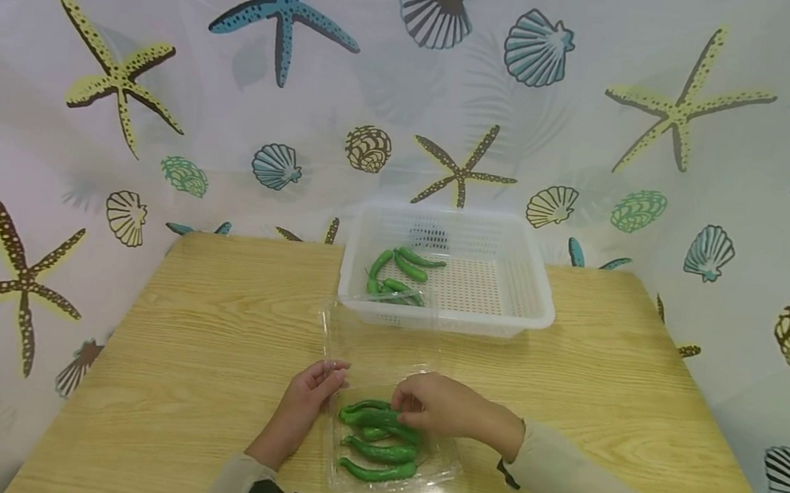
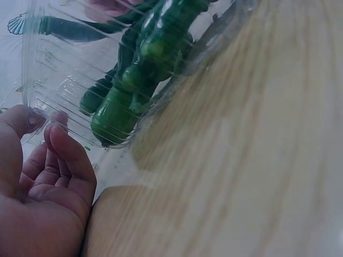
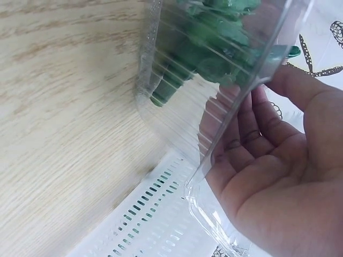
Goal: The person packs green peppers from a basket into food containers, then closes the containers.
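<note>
A clear plastic clamshell box (image 1: 439, 472) lies with its lid folded back toward the basket. Several green chili peppers (image 1: 378, 471) lie side by side in its near half. My left hand (image 1: 302, 401) pinches the box's left edge near the hinge between thumb and fingers, as the left wrist view shows too. My right hand (image 1: 446, 406) reaches over the right wall into the box. Its fingers grip the end of a green chili pepper (image 2: 75, 29) that sits above the others. In the right wrist view the box wall partly covers the right fingers (image 3: 249, 126).
A white perforated basket (image 1: 542, 294) stands at the back of the wooden table (image 1: 228, 325), with several green chili peppers (image 1: 410, 268) in its left part. The opened lid (image 1: 381, 341) overlaps the basket's front rim. A patterned curtain (image 1: 357, 58) surrounds the table.
</note>
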### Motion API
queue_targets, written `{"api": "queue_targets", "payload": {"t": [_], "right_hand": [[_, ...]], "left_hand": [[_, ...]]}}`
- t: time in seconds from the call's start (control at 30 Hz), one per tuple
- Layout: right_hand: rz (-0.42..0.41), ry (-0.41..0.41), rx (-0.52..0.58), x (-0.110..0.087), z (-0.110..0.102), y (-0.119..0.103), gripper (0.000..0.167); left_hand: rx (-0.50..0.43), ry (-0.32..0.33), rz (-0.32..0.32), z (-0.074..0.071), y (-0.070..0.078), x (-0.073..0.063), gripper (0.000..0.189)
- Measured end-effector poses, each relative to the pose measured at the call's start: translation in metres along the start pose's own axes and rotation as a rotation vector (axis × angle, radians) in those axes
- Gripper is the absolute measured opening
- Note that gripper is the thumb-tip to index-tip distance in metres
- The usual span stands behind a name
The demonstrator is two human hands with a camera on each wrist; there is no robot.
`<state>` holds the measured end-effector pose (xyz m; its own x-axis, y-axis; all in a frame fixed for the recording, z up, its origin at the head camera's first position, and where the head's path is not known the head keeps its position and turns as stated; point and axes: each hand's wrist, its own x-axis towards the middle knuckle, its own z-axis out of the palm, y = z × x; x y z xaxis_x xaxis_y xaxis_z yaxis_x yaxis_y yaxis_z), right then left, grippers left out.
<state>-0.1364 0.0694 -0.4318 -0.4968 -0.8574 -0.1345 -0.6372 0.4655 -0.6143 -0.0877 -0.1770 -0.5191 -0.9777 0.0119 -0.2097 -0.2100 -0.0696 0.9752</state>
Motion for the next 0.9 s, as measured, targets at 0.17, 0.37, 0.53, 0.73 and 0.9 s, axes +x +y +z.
{"api": "queue_targets", "payload": {"t": [0.17, 0.37, 0.53, 0.73, 0.9], "right_hand": [[-0.001, 0.001, -0.021, 0.000, 0.000, -0.001, 0.005], [-0.002, 0.003, -0.022, 0.000, -0.003, -0.003, 0.005], [0.000, 0.018, 0.004, 0.001, -0.012, -0.005, 0.007], [0.039, 0.113, 0.099, 0.002, -0.041, -0.005, 0.012], [-0.002, 0.269, 0.100, 0.006, -0.071, -0.009, 0.012]], "left_hand": [[-0.017, -0.017, -0.009, -0.001, 0.002, 0.001, 0.036], [-0.008, 0.005, 0.012, 0.000, 0.000, 0.001, 0.039], [0.004, 0.022, 0.039, 0.001, -0.002, 0.000, 0.040], [-0.004, 0.017, 0.041, 0.001, -0.002, 0.000, 0.042], [-0.005, 0.017, 0.027, 0.000, -0.001, -0.001, 0.043]]}}
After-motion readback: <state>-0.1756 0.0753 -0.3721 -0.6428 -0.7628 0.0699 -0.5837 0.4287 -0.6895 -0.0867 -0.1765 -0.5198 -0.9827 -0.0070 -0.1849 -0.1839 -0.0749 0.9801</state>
